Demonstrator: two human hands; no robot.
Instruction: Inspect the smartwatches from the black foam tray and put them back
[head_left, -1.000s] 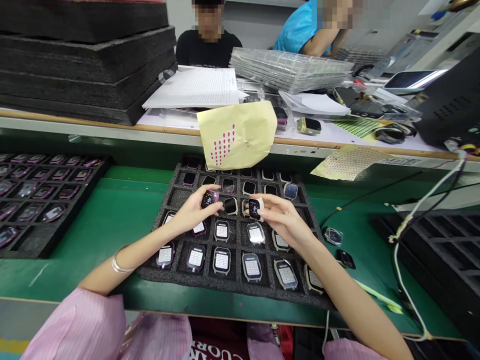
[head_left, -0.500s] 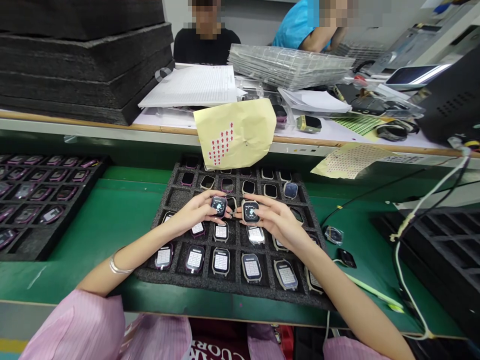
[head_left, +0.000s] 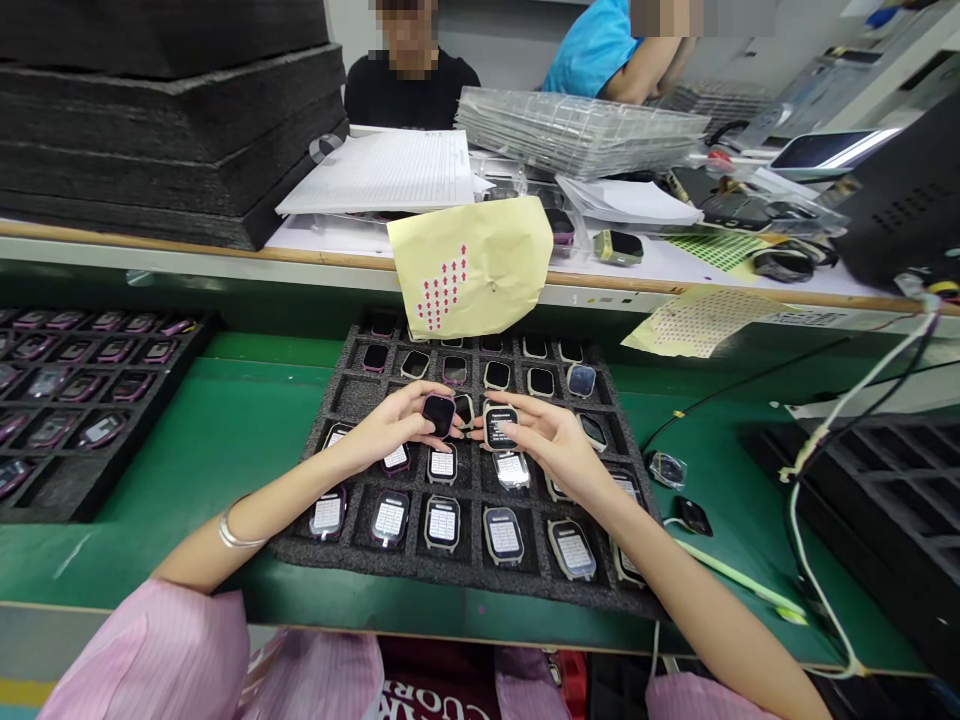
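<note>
My left hand (head_left: 407, 418) is closed on a purple-edged smartwatch (head_left: 439, 414) whose screen is dark, the thumb at its lower left. Beside it, my right hand (head_left: 536, 432) grips a pale-framed smartwatch (head_left: 499, 424) with white text on a black screen; the thumb lies on the glass. Both watches are held above a black foam tray (head_left: 480, 570) with a watch in most of its pockets. In the front rows, watches such as this one (head_left: 502, 533) show white list screens. Those in the back rows, like this dark watch (head_left: 540, 382), have black screens.
Another foam tray of purple watches (head_left: 86, 385) lies left. A foam stack (head_left: 172, 130) and clear plastic trays (head_left: 577, 130) stand on the shelf, with yellow paper (head_left: 480, 265) hanging down. Right are cables (head_left: 799, 540), a green stick (head_left: 742, 580) and dark trays (head_left: 862, 500). Two people sit behind.
The left watch's screen has gone from a lit dial to black. The right watch's screen has changed from a dial-like picture to lines of text. Both hands have barely moved.
</note>
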